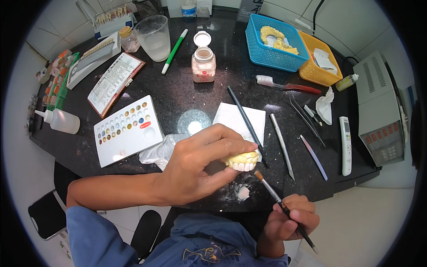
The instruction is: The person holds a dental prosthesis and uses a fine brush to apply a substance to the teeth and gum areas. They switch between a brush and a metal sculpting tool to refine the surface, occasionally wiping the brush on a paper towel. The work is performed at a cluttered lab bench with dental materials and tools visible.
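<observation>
My left hand (200,164) is closed round a yellow dental model (245,159) with a row of white teeth along its front. Its thumb and fingers press on the model's edges and hide part of it. In my right hand (291,218) is a thin brush (278,199) with a dark handle, pinched like a pen. The brown bristle tip points up at the model, close to the teeth; I cannot tell whether it touches. Below the model, a small heap of pale pink powder (243,192) lies on the black counter. Behind the model is a white paper (253,120) with a dark slim tool (247,122) across it.
An open jar of pink powder (203,69) stands behind. To the left are a paint palette (124,144), a cup (153,40) and a squeeze bottle (66,121). On the right lie a knife (282,147), tweezers (307,118), a toothbrush (289,86) and a blue basket (271,58).
</observation>
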### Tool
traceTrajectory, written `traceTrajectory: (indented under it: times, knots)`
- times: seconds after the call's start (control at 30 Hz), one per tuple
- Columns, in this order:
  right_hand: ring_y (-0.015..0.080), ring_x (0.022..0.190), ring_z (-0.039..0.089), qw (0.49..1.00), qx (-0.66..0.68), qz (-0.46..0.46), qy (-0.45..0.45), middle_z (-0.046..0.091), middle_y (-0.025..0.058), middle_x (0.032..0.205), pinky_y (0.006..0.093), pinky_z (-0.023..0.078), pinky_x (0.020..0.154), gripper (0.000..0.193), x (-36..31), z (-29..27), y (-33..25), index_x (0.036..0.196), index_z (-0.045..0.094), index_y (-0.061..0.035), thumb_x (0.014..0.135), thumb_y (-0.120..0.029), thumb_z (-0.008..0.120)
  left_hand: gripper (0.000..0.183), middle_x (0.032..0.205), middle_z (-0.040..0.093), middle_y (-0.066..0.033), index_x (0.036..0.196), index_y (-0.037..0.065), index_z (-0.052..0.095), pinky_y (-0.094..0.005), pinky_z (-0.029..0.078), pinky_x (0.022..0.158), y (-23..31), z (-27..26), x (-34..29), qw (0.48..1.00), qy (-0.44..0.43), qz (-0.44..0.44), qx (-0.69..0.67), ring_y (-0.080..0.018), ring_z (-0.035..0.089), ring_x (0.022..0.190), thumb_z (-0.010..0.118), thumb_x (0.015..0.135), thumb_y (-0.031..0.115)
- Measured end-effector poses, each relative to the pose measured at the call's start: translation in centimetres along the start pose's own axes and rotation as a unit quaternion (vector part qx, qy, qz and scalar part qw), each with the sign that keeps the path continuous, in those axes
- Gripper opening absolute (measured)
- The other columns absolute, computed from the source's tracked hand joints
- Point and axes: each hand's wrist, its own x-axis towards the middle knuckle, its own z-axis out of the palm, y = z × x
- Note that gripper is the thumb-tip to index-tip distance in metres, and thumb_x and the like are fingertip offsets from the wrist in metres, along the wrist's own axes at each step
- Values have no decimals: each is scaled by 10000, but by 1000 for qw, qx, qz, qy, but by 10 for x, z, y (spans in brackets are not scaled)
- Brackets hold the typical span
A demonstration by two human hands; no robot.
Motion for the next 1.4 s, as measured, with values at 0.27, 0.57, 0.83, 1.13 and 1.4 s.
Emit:
traceTrajectory:
  times: [0.27,0.57,0.83,1.13,1.4]
  knots:
    - [128,553,530,1000,6,-24,-13,529,101,770,212,430,485,253,4,4,3,963,470,-34,925,-264,570,403,959,627,-112,1111,35,670,-266,490,706,0,0,1,1000,1,-4,1,-175,626,852,676,713,-31]
    - [136,540,549,999,-7,-5,-42,558,128,802,220,465,501,261,3,2,5,978,475,-20,924,-255,574,401,954,627,-107,1106,38,673,-260,490,689,0,1,2,1000,6,5,8,-168,623,842,674,712,-39]
    - [132,505,524,998,21,-33,-43,530,117,782,216,451,470,274,2,-1,5,981,469,-16,927,-266,567,426,957,630,-103,1104,45,675,-258,490,677,-1,1,1,1000,12,5,6,-163,622,832,674,686,-37]
    - [120,488,498,999,13,-14,-43,525,117,796,211,437,457,275,1,0,4,986,468,-16,929,-267,566,435,956,618,-91,1100,50,679,-242,488,648,1,2,0,1000,13,-16,-5,-144,612,802,674,675,-41]
    - [111,484,495,998,-16,-38,-52,544,127,806,200,424,427,271,2,1,6,982,496,-24,926,-277,573,432,939,597,-70,1080,61,694,-226,477,602,0,1,1,1000,12,-13,17,-116,591,758,685,659,-37]
